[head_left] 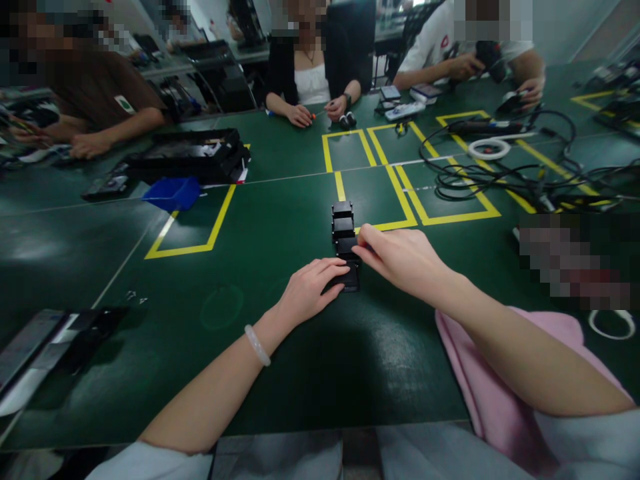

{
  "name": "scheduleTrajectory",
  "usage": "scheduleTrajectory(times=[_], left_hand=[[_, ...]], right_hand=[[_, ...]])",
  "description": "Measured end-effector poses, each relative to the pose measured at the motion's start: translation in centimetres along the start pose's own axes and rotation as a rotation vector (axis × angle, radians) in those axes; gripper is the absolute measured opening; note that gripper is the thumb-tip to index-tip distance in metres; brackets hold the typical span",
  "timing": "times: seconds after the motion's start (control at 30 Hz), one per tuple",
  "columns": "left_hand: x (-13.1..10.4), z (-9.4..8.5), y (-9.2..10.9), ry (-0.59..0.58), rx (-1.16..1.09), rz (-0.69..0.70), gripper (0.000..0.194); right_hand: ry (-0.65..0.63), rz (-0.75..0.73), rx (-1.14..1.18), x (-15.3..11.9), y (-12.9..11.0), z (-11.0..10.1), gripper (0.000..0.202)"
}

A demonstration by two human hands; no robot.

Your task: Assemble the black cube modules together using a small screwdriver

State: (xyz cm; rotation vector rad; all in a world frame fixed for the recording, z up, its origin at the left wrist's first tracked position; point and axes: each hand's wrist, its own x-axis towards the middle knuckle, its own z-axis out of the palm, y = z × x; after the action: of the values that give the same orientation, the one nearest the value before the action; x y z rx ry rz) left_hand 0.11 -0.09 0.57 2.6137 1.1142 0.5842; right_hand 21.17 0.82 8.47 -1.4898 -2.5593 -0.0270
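Note:
Several small black box-like parts (343, 227) stand in a line on the green table, running away from me. My left hand (315, 283) grips the nearest black part (352, 277), with its fingers across the top and its thumb at the near side. At the right edge of the black part just beyond (346, 247), my right hand (393, 253) has its thumb and fingertips pinched together. Whatever sits between those fingertips is too small or hidden to make out.
A blue bin (173, 193) and black trays (200, 157) stand at the left. Black cables (465, 180) and a white tape roll (490, 148) lie at the right. A pink cloth (465, 353) is under my right forearm. Co-workers sit across the table (280, 220).

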Motion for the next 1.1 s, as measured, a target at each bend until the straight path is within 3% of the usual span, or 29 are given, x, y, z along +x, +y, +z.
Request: scheduleTrajectory(times=[1.1], left_hand=[[-0.01,-0.06,0.05,-0.003,-0.009,-0.005,0.029]], right_hand=[[-0.026,-0.038,0.081,-0.05,0.1,-0.4,0.022]])
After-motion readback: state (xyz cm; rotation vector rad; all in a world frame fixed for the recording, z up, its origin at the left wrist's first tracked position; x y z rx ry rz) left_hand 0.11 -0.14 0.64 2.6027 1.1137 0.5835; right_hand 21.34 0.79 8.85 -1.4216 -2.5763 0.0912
